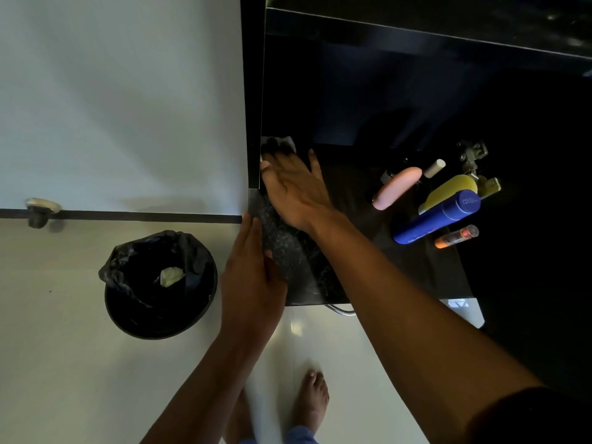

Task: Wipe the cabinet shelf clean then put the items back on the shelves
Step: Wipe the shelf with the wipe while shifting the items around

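Head view looks down past two bare feet (312, 402) on a pale glossy tiled floor (57, 363). Left of them stands a round black waste bin (160, 285) lined with a dark plastic bag; a crumpled pale yellowish scrap (171, 276) lies inside. The left hand (253, 277) rests flat, fingers together, against the front corner of the dark speckled cabinet shelf (352, 193), holding nothing. The right hand (293, 184) reaches further in, fingers spread and pressed down on a small white cloth (286, 143) at the shelf's left rear corner, next to the white cabinet side panel (128, 100). On the right part of the shelf, well apart from the hands, toiletries cluster: a small clear orange-capped tube (456, 237), a dark blue bottle (437, 217), a yellow bottle (448, 190), a pink rounded bottle (397, 187), a thin white-capped tube (434, 168). Behind them sits a metal door hinge (474, 158).
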A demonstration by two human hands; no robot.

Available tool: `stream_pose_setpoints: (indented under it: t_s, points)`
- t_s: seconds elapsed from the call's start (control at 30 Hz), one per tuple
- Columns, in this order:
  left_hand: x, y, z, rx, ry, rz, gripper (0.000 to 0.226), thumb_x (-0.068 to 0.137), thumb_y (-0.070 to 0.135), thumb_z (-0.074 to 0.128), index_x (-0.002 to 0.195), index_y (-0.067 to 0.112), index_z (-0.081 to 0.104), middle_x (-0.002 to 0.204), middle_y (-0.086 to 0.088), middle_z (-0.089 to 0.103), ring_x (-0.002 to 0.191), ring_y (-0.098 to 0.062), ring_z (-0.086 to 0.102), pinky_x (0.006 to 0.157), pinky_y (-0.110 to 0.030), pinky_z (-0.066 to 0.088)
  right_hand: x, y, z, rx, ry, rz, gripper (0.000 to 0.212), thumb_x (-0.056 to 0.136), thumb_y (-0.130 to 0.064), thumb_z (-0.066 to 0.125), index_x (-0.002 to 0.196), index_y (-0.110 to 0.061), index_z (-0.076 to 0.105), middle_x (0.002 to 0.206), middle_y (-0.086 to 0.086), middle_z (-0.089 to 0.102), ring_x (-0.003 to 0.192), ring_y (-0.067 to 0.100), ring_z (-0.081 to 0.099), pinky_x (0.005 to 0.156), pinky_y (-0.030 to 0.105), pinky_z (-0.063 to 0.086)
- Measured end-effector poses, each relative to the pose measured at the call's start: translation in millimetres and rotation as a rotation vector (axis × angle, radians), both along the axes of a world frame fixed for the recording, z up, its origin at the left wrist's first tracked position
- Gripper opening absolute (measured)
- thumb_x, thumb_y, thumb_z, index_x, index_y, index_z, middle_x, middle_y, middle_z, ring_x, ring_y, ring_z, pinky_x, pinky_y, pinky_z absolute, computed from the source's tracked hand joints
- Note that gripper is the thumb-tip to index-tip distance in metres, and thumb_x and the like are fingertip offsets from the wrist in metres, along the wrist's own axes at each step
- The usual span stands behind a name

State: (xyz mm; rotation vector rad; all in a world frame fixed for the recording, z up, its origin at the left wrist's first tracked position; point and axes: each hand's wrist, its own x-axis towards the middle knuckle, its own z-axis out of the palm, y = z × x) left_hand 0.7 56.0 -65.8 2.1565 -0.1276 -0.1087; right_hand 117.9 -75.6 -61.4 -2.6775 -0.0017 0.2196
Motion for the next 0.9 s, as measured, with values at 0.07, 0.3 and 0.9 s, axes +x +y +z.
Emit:
stream_pose_setpoints:
  t_s: [0.07, 0.3, 0.9]
  points:
    - [-0.4, 0.8, -1.8, 0.005, 0.009, -0.013, 0.068, 0.103, 0.053, 0.028, 0.162, 0.020, 0.032, 0.169, 0.003, 0.031, 0.150, -0.005, 0.030, 0.122, -0.019, 0.026, -1.4, -3.5, 1.0, -0.032, 0.007, 0.023, 0.055, 0.113, -0.038, 0.014, 0.165, -0.023, 0.023, 0.173, -0.001, 0.021, 0.161, 0.013, 0.009, 0.129, 0.050, -0.011]
    - [2.6, -2.0, -4.4, 0.057, 0.015, -0.022, 0.056, 0.105, 0.038, 0.034, 0.158, 0.022, 0.039, 0.168, 0.001, 0.034, 0.150, -0.018, 0.042, 0.118, -0.036, 0.041, -34.8, -7.1, -11.5, -0.053, -0.071, 0.068, 0.056, 0.112, -0.041, 0.016, 0.166, -0.023, 0.017, 0.175, -0.006, 0.012, 0.161, 0.009, 0.003, 0.130, 0.046, -0.012]
    - [2.7, 2.7, 0.5, 0.175, 0.031, -0.096, 0.068, 0.102, 0.029, 0.053, 0.163, 0.023, 0.024, 0.174, 0.000, 0.014, 0.149, -0.025, 0.042, 0.109, -0.027, 0.036, -39.4, -22.2, -10.8, -0.315, -0.054, -0.308, 0.075, 0.100, -0.044, 0.015, 0.164, -0.006, 0.021, 0.173, 0.014, 0.018, 0.161, 0.026, 0.014, 0.130, 0.052, -0.005]
